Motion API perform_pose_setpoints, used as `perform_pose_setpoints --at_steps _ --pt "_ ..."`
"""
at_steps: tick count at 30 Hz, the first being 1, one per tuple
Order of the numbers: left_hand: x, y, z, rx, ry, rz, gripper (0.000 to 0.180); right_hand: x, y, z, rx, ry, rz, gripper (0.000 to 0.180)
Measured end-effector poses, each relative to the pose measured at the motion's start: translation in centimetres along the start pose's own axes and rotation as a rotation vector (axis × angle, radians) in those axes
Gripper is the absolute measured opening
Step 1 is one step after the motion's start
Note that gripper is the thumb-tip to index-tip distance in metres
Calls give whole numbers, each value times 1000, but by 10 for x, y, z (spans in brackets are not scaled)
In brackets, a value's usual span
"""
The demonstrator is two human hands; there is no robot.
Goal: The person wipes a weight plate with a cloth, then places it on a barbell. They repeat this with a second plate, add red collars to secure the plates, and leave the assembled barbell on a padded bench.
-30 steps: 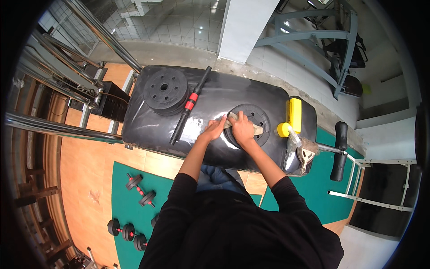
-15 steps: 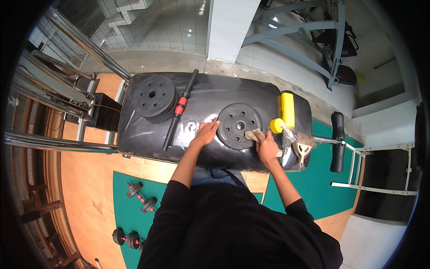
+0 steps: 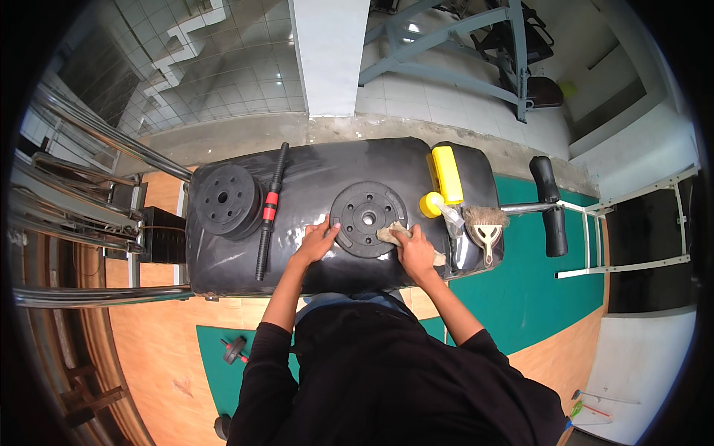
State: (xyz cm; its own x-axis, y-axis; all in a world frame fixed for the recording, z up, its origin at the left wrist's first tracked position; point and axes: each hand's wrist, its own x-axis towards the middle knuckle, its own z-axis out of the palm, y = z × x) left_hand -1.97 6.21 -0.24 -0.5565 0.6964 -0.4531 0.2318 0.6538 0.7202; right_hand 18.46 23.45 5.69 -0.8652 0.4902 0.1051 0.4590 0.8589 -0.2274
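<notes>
A round black weight plate (image 3: 358,201) with a ring of holes lies flat on a black padded bench (image 3: 312,167). My left hand (image 3: 315,242) grips the plate's lower left rim, its thumb over the edge. In my right hand (image 3: 416,254) is a bunched beige cloth (image 3: 390,233), pressed onto the plate's lower right part. Left of these lie a black dumbbell bar (image 3: 263,241) with a red middle and stacked black plates (image 3: 223,199). To the right are a yellow bottle (image 3: 447,175), a yellow round cap (image 3: 431,204) and a brush (image 3: 486,232) with a pale handle.
Crumpled clear plastic (image 3: 452,219) lies beside the brush. Metal rails (image 3: 104,296) of a gym machine run along the left. A padded roller (image 3: 554,230) stands off the bench's right end. On the green mat (image 3: 520,297) below left rests a partly hidden dumbbell (image 3: 235,349).
My view has shifted and turned a little, so the bench sits further left and lower. Both hands stay at the plate, the cloth still against its lower right part.
</notes>
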Motion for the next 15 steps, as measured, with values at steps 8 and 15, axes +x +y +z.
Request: perform_pose_setpoints --at_steps 8,15 --pt "-7 20 -12 99 -79 26 91 10 -56 24 90 -151 -140 35" --pt "-11 8 -4 106 -11 113 93 2 -8 -7 77 -109 127 35"
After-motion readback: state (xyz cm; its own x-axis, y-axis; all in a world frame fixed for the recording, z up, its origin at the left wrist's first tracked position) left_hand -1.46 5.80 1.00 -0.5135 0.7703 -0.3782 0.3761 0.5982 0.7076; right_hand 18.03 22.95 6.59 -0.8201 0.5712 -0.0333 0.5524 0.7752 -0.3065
